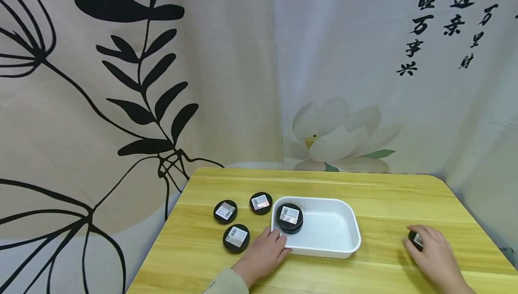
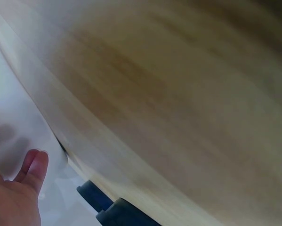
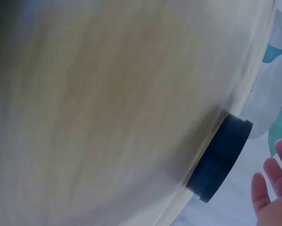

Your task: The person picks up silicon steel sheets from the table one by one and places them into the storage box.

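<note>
A white rectangular tray [image 1: 329,226] stands on the table, and my left hand [image 1: 265,251] holds its near left corner, thumb at the front wall and fingers at the left side. In the left wrist view two bent fingertips [image 2: 36,167] show in front of the tray's pale wall. Inside the tray, at its left end, black round cases [image 1: 289,216] with white labels are stacked. On the right, my right hand [image 1: 435,251] hovers over another black round case [image 1: 414,241], partly covering it. In the right wrist view that case lies flat, apart from the visible spread fingers [image 3: 277,176].
Left of the tray lie three more labelled black round cases [image 1: 225,211], [image 1: 261,202], [image 1: 236,238]. The wooden table [image 1: 384,204] ends at a patterned curtain [image 1: 238,82] behind it.
</note>
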Demonstrator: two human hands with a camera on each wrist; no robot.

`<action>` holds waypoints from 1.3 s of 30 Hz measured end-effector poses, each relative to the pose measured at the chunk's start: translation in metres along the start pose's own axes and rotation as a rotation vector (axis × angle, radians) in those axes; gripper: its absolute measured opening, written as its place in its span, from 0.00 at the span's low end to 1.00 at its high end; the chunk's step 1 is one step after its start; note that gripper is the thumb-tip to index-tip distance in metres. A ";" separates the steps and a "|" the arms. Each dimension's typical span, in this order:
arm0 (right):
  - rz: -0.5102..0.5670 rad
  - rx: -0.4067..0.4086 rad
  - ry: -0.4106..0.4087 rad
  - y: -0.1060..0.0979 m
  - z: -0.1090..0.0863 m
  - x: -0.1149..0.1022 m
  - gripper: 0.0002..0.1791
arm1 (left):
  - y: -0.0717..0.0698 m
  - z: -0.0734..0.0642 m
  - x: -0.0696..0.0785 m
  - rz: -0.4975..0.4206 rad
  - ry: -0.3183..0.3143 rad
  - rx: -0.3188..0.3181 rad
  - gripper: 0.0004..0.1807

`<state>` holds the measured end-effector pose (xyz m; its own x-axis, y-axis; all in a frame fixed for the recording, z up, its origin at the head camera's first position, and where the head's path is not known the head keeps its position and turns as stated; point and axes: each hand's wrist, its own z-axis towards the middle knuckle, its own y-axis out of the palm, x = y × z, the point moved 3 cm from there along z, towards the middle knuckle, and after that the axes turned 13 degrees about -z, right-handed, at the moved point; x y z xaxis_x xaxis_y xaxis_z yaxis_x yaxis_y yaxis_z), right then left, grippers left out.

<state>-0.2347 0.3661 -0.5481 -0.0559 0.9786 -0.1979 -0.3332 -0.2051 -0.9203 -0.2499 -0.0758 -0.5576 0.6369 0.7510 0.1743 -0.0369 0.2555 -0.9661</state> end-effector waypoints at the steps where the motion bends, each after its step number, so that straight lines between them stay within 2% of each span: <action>1: -0.002 -0.002 0.002 0.000 0.001 0.001 0.21 | 0.000 0.000 0.000 0.001 -0.002 0.003 0.19; 13: -0.062 -0.072 0.026 0.001 0.003 0.012 0.27 | 0.002 -0.001 -0.002 0.013 0.003 0.016 0.19; 21: -0.107 -0.197 0.064 0.001 0.006 0.020 0.34 | 0.002 -0.001 -0.001 -0.001 -0.009 0.001 0.19; 24: -0.112 -0.233 0.073 0.003 0.007 0.022 0.36 | 0.002 -0.001 -0.001 -0.002 -0.003 0.014 0.19; 31: -0.127 -0.243 0.089 0.007 0.006 0.027 0.38 | 0.003 -0.002 -0.002 0.017 0.026 0.081 0.17; 39: -0.138 -0.295 0.094 0.010 0.006 0.030 0.43 | 0.004 -0.002 -0.001 0.015 0.017 0.074 0.17</action>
<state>-0.2457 0.3940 -0.5611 0.0623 0.9947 -0.0823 -0.0436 -0.0797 -0.9959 -0.2494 -0.0769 -0.5615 0.6489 0.7447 0.1561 -0.1031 0.2893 -0.9517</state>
